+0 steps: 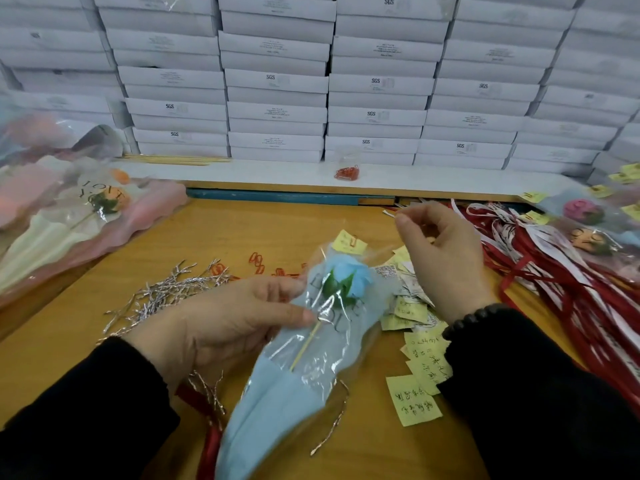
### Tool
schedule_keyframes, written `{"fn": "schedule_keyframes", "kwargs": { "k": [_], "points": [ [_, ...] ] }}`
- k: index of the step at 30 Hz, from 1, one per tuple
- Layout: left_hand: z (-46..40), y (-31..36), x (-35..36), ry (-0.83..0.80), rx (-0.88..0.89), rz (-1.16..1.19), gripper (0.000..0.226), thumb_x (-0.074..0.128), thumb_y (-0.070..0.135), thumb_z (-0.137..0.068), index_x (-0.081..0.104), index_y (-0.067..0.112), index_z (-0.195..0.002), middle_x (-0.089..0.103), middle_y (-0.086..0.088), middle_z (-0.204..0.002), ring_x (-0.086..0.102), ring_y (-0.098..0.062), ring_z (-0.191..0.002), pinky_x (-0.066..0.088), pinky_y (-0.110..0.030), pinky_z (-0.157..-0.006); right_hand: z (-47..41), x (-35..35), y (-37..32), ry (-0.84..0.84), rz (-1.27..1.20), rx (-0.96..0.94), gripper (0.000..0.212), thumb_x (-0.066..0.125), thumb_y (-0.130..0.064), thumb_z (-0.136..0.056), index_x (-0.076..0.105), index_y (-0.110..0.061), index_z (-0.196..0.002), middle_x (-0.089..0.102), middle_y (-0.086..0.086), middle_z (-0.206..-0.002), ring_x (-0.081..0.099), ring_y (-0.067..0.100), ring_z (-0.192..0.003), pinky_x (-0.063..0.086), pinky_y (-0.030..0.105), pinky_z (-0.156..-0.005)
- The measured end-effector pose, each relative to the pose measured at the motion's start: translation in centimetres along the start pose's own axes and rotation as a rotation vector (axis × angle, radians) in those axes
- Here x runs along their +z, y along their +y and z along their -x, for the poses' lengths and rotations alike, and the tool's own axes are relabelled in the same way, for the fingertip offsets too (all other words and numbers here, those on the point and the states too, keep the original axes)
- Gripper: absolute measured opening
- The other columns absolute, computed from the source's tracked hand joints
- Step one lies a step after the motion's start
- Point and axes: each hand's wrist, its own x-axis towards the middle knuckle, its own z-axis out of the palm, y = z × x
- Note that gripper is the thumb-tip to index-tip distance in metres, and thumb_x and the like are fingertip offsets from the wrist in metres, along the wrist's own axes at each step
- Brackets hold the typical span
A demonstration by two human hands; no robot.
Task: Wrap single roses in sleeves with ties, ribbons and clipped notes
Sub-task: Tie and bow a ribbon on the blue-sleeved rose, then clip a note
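Head view: blue rose (pixel 349 280) in crinkly film sleeve (pixel 294 386), light, slippery, crushable, lies over the worktop (pixel 86 344); left hand (pixel 221 323) pinches it at the stick, the safest hold, right hand (pixel 446 258) loosely curled, apparently empty

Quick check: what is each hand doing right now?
Left hand: holds the blue sleeved rose.
Right hand: raised, fingers curled; whether it pinches anything cannot be told.

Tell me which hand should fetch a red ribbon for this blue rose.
Right. The right hand is free and hovers beside the red ribbons, while the left hand grips the blue sleeve holding the rose.
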Motion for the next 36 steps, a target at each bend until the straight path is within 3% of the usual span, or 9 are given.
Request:
{"fn": "schedule_keyframes", "kwargs": {
  "k": [3, 8, 11, 18, 20, 23, 26, 31, 36],
  "points": [
    [-0.3, -0.3, -0.3, 0.199, 0.045, 0.086, 0.029, 0.067, 0.005, -0.072, 0.066, -0.002, -0.099, 0.071, -0.021, -0.092, 0.071, -0.022, -0.068, 0.057, -0.027, -0.058, 0.4, -0.3, -1.8, -0.21, 0.009, 0.027, 0.022, 0.053, -0.025, -0.092, 0.062, -0.016, -0.074, 0.063, -0.002, -0.07, 0.053, 0.006, -0.055, 0.045, 0.021, -0.055],
    [-0.8, -0.5, -0.3, 0.467, 0.146, 0.104, 0.02, 0.063, 0.009, -0.074, 0.066, -0.001, -0.091, 0.071, -0.018, -0.076, 0.067, -0.02, -0.054, 0.054, -0.025, -0.048, 2.3, -0.1, -4.8, -1.097, 0.14, 0.163, 0.038, 0.053, -0.038, -0.091, 0.064, -0.016, -0.063, 0.066, -0.003, -0.059, 0.04, 0.004, -0.03, 0.033, 0.012, -0.037],
    [-0.8, -0.4, -0.3, 0.562, 0.216, 0.138, 0.012, 0.058, 0.008, -0.085, 0.064, -0.001, -0.09, 0.07, -0.014, -0.067, 0.064, -0.017, -0.048, 0.049, -0.02, -0.042, 3.6, 1.3, -5.1, -1.287, 0.124, 0.162, 0.038, 0.05, -0.041, -0.093, 0.065, -0.011, -0.073, 0.066, 0.002, -0.066, 0.037, 0.004, -0.028, 0.034, 0.014, -0.038],
    [-0.9, 0.3, -0.2, 0.731, 0.338, 0.27, 0.013, 0.056, 0.014, -0.09, 0.061, 0.003, -0.085, 0.069, -0.007, -0.061, 0.064, -0.014, -0.047, 0.052, -0.021, -0.044, 6.0, 4.3, -4.3, -0.964, -0.246, 0.394, 0.032, 0.06, -0.033, -0.088, 0.056, -0.017, -0.061, 0.064, 0.009, -0.068, 0.038, 0.009, -0.032, 0.028, 0.016, -0.034],
    [-0.9, 0.5, -0.2, 0.75, 0.332, 0.288, 0.021, 0.055, 0.021, -0.09, 0.063, 0.002, -0.086, 0.07, -0.009, -0.067, 0.064, -0.016, -0.051, 0.052, -0.021, -0.046, 6.4, 5.0, -4.2, -0.856, -0.386, 0.448, 0.022, 0.057, -0.023, -0.09, 0.055, -0.009, -0.073, 0.057, 0.014, -0.069, 0.043, 0.008, -0.031, 0.027, 0.016, -0.032],
    [-0.7, 0.6, 0.1, 0.629, 0.258, 0.192, 0.03, 0.059, 0.033, -0.079, 0.072, 0.006, -0.079, 0.072, -0.015, -0.079, 0.065, -0.021, -0.062, 0.053, -0.029, -0.058, 5.9, 4.9, -4.1, -0.743, -0.498, 0.473, 0.015, 0.049, -0.014, -0.093, 0.057, -0.002, -0.094, 0.056, 0.015, -0.073, 0.044, 0.006, -0.029, 0.027, 0.016, -0.031],
    [-0.5, 0.6, 1.1, 0.429, 0.22, 0.216, 0.027, 0.062, 0.021, -0.071, 0.071, 0.001, -0.087, 0.071, -0.015, -0.074, 0.065, -0.019, -0.054, 0.054, -0.025, -0.05, 4.8, 4.3, -3.7, -0.655, -0.498, 0.462, 0.011, 0.05, -0.013, -0.093, 0.057, -0.005, -0.092, 0.052, 0.012, -0.065, 0.04, 0.006, -0.028, 0.027, 0.016, -0.032],
    [-1.0, 0.5, 1.9, 0.493, 0.334, 0.22, 0.041, 0.065, 0.005, -0.066, 0.065, 0.001, -0.107, 0.072, -0.016, -0.084, 0.067, -0.019, -0.059, 0.056, -0.023, -0.052, 4.1, 3.2, -3.9, -0.636, -0.312, 0.379, 0.024, 0.052, -0.023, -0.094, 0.051, -0.009, -0.074, 0.053, 0.003, -0.051, 0.038, 0.005, -0.028, 0.026, 0.017, -0.034],
    [-1.3, 0.6, 1.8, 0.663, 0.428, 0.306, 0.03, 0.061, -0.003, -0.079, 0.062, 0.005, -0.109, 0.07, -0.019, -0.091, 0.067, -0.019, -0.056, 0.055, -0.026, -0.048, 3.8, 1.2, -5.5, -0.697, 0.2, 0.12, 0.035, 0.057, -0.043, -0.087, 0.064, -0.009, -0.083, 0.066, 0.005, -0.069, 0.045, 0.002, -0.038, 0.036, 0.019, -0.042]
  ]
}}
